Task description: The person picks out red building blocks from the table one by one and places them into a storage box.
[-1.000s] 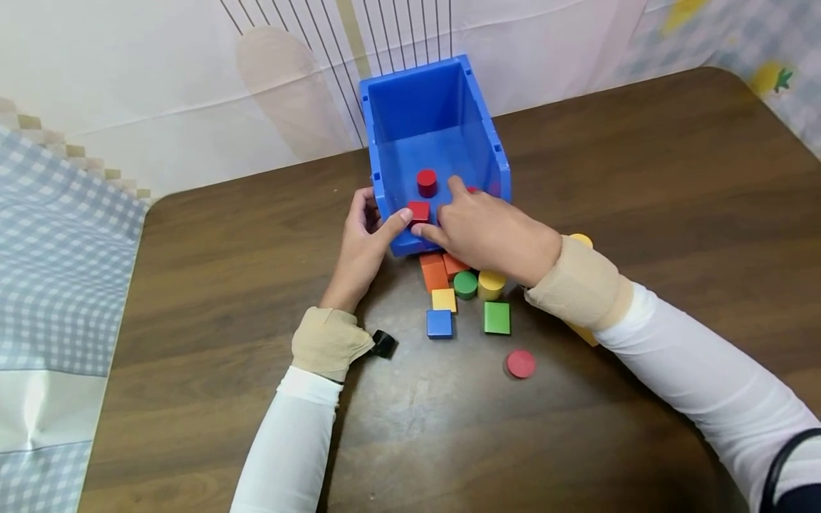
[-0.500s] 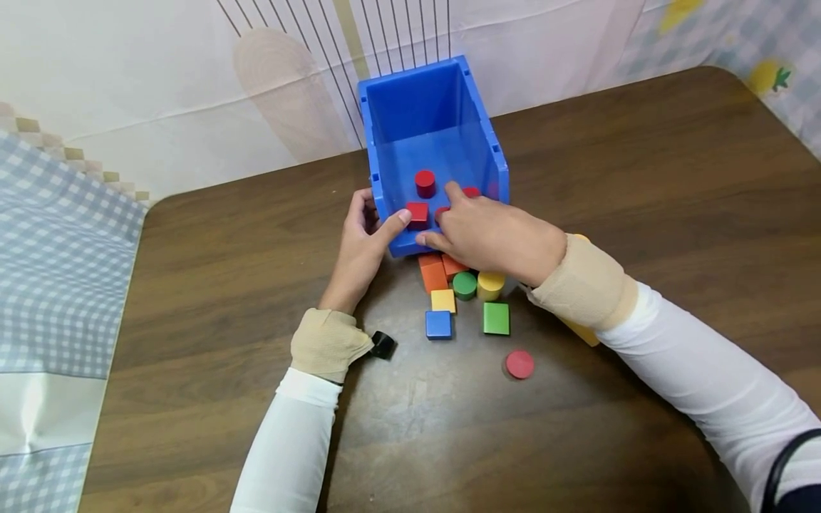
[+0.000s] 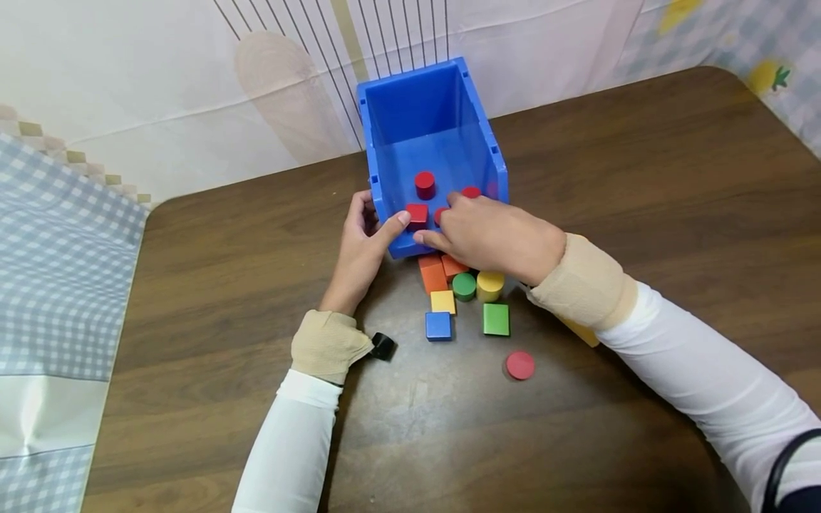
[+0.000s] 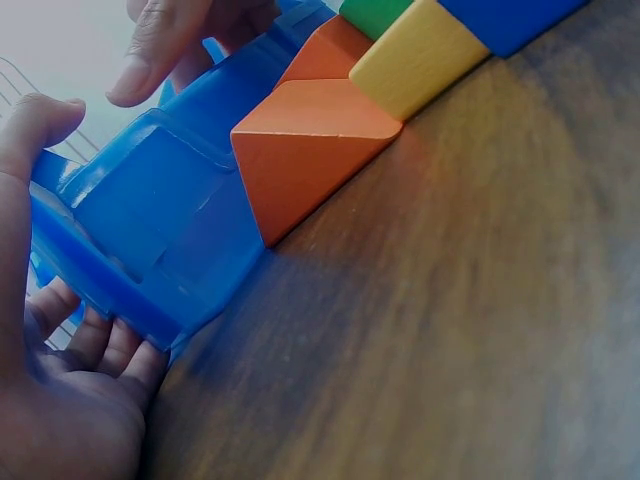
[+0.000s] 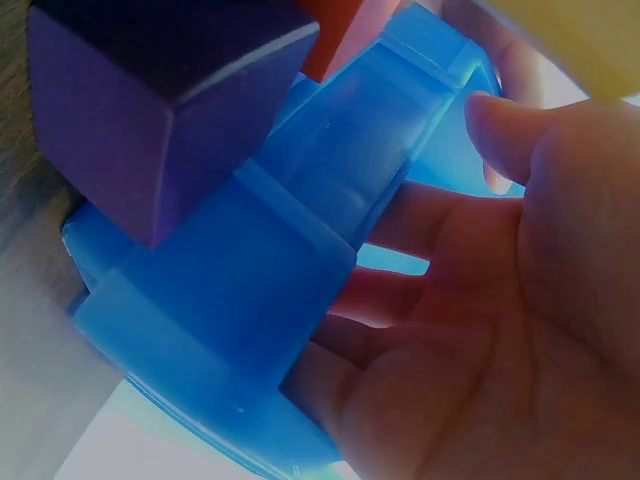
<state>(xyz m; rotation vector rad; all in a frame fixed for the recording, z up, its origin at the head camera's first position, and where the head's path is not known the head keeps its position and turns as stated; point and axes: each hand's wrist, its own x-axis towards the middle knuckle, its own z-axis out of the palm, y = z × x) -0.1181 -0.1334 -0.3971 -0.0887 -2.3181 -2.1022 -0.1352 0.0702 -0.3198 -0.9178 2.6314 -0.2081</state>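
Observation:
My left hand [image 3: 362, 246] grips the front left corner of a blue plastic bin [image 3: 417, 107], its thumb over the rim beside a red cube [image 3: 417, 217] and the other fingers outside the wall. Over the bin's low front edge reaches my right hand [image 3: 497, 231], with fingers inside among the red pieces. Its thumb stands apart from the fingers in the right wrist view, and the fingertips are hidden behind the bin wall. A red cylinder [image 3: 425, 185] stands deeper in the bin. Two more red pieces show partly, one close by the right fingers.
Orange triangular blocks [image 4: 310, 150], a green cylinder [image 3: 465, 286], a yellow cylinder [image 3: 490, 286], a yellow cube [image 3: 442, 302], a blue cube [image 3: 439, 326] and a green cube [image 3: 496, 319] lie before the bin. A red disc [image 3: 519, 365] is nearer. A purple block [image 5: 150, 130] shows by the right wrist.
My right thumb has drawn back from the red cube, and the index finger has dipped lower in the bin, leaving more of the red pieces showing. The left hand stays put.

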